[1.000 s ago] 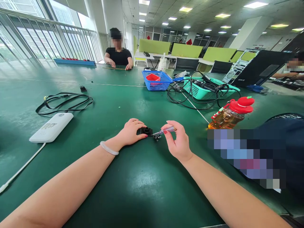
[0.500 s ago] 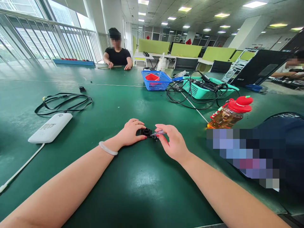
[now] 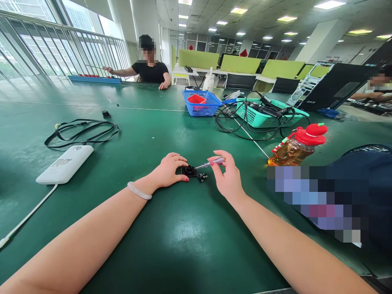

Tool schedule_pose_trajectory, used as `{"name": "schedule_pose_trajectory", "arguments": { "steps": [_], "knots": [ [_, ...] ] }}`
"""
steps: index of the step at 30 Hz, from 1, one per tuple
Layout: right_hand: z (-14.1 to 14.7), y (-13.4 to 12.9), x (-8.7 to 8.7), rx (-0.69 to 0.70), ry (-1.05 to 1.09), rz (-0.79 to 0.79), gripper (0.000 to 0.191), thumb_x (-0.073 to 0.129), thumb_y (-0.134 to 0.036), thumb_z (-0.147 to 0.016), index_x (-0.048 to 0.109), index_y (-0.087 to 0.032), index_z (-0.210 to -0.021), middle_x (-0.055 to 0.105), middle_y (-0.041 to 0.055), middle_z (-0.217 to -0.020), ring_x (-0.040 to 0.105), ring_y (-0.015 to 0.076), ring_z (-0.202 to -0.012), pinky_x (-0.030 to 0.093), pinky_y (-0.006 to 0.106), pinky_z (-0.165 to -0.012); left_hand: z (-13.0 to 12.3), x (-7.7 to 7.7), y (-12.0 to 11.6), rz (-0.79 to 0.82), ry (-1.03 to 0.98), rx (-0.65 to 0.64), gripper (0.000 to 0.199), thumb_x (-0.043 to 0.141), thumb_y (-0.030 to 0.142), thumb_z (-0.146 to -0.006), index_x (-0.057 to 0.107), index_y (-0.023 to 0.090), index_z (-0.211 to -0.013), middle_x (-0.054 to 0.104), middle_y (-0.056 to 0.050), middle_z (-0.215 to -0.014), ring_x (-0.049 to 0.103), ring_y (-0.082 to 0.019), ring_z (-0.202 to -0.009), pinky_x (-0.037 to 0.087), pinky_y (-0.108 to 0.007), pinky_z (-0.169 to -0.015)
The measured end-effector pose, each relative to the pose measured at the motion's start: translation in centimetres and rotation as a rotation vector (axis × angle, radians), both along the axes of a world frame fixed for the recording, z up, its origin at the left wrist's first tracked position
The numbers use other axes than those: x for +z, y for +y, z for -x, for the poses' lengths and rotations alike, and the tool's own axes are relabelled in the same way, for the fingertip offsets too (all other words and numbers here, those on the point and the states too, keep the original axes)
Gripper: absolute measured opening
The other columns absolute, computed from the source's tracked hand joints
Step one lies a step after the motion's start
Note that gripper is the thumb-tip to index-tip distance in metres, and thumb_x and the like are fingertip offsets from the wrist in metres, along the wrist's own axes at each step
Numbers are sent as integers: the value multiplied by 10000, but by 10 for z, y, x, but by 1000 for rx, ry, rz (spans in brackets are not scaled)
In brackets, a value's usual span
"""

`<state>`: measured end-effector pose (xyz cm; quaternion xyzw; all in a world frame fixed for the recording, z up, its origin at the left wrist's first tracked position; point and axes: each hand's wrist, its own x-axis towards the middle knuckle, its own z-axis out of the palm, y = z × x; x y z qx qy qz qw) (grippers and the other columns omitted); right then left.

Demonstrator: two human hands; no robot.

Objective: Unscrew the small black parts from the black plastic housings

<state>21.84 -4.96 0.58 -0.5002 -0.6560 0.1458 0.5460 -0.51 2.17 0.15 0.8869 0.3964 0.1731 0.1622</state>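
On the green table (image 3: 183,228), a small black device (image 3: 190,171) lies between the thumb and fingers of my left hand (image 3: 170,169), which is closed on its left end. What exactly the device is I cannot make out. A small black piece with metal prongs (image 3: 202,177) sits at its right end. My right hand (image 3: 228,175) pinches a screwdriver (image 3: 216,161) by its clear purple handle. The shaft slants down to the left, its tip at the device's upper right edge; whether it touches I cannot tell.
To the left lie a white power bank (image 3: 65,165) and a looped black cable (image 3: 81,132). Beyond my hands stand a blue basket (image 3: 200,108) and a green basket (image 3: 260,118) with cables. A red-capped bottle (image 3: 297,149) is at right. A person (image 3: 151,71) sits across.
My right hand has moved right and slightly up with the screwdriver, uncovering its shaft and the pronged piece. My left hand stays put. The person across has stretched an arm toward the blue rail.
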Motion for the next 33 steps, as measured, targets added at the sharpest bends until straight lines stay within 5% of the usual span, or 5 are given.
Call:
{"name": "schedule_pose_trajectory", "arguments": {
  "steps": [6, 14, 26, 33],
  "knots": [
    [2, -15, 7, 49, -115, -284, 342, 500, -157, -936, 501, -299, -1248, 715, 38, -1011, 681, 216, -929, 532, 430, -881, -1, 0, 0, -10, 19, 17, 484, 797, 493, -705, 709, 223, -1097, 636, -81, -1304, 434, -331, -1315, 320, -522, -1143],
    [12, -17, 10, 284, -374, -419, 355, 488, -85, -928, 532, -294, -1213, 721, 20, -978, 674, 185, -853, 551, 378, -785, -1, 1, 0, -21, 24, 10, 494, 794, 503, -704, 705, 217, -1096, 659, -76, -1271, 445, -323, -1318, 322, -505, -1143],
    [6, -21, 13, 135, -260, -369, 348, 521, -105, -929, 512, -278, -1232, 722, 34, -1000, 684, 196, -911, 556, 389, -822, -1, -1, -4, -44, -10, 2, 382, 721, 460, -779, 697, 218, -1073, 671, -68, -1229, 452, -322, -1292, 356, -511, -1117],
    [4, -12, 9, 183, -266, -97, 272, 516, -156, -936, 542, -264, -1184, 741, 32, -1031, 702, 196, -948, 554, 394, -867, -1, 2, -5, -47, -20, -12, 339, 723, 423, -785, 690, 226, -1059, 712, -62, -1119, 478, -325, -1264, 387, -518, -1078]
  ]
}}
